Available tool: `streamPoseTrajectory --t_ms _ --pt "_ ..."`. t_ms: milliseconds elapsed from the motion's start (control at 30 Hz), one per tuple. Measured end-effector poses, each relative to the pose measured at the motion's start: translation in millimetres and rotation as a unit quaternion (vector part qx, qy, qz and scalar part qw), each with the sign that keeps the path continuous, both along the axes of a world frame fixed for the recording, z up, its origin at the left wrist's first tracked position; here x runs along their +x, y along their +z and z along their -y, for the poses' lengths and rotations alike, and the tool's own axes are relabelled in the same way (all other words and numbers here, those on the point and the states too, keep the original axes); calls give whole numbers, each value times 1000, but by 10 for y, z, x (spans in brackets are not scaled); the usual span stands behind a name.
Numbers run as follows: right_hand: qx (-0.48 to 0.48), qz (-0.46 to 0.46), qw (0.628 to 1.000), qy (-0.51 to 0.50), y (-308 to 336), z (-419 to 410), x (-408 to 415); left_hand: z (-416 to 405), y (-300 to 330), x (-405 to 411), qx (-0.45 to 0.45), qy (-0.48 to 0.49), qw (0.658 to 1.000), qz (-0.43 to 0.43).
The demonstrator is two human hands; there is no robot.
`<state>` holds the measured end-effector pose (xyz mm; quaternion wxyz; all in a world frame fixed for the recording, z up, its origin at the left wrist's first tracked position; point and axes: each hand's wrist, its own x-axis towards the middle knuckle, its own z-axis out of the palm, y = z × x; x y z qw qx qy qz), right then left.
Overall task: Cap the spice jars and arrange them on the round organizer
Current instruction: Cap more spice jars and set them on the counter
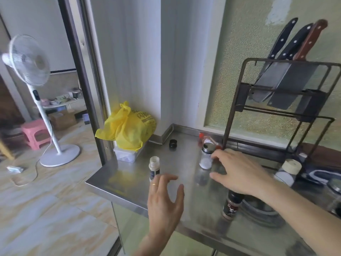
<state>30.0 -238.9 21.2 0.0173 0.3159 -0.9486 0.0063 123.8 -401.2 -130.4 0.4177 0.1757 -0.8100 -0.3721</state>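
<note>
An uncapped small spice jar (154,168) with a dark label stands on the steel counter (129,180). Its black cap (173,144) lies farther back. My left hand (165,202) hovers open just in front of that jar, apart from it. A glass shaker with a metal lid (205,157), holding white powder, stands mid-counter; my right hand (239,172) is spread open beside it, fingertips near it. Under my right wrist stands a dark pepper jar (230,206). A round metal organizer (258,212) lies behind it, partly hidden by my arm.
A beige-capped jar of white powder (287,171) stands at the right. A red-capped bottle (203,138) lies at the back. A knife rack (276,100) rises at the back right. A yellow bag (127,126) on a plastic box sits at the counter's left end.
</note>
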Motion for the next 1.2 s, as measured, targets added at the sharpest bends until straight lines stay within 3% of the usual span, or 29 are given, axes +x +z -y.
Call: streamPoseTrajectory --t_ms 133,367,533,733,867,967,1100,1200 --pt "-2 -30 998 56 -161 799 -186 461 207 -131 2 101 995 0" --pt "73 31 997 5 -757 1936 -1057 958 23 -471 27 13 984 173" --pt "113 65 991 -27 -1016 2291 -1698 1102 -129 -555 72 0 980 184" --pt "139 62 988 20 -1182 2351 -1844 1184 -87 -583 119 15 981 155" --pt "82 53 994 40 -1074 2205 -1642 1116 40 -540 108 16 985 131" --pt "-51 114 991 40 -799 1997 -1412 957 144 -445 112 -3 987 116" --pt "-295 270 915 53 -161 1489 -923 621 369 -264 144 -36 987 67" --pt "-366 282 884 68 280 900 -550 296 577 -116 186 -72 980 19"
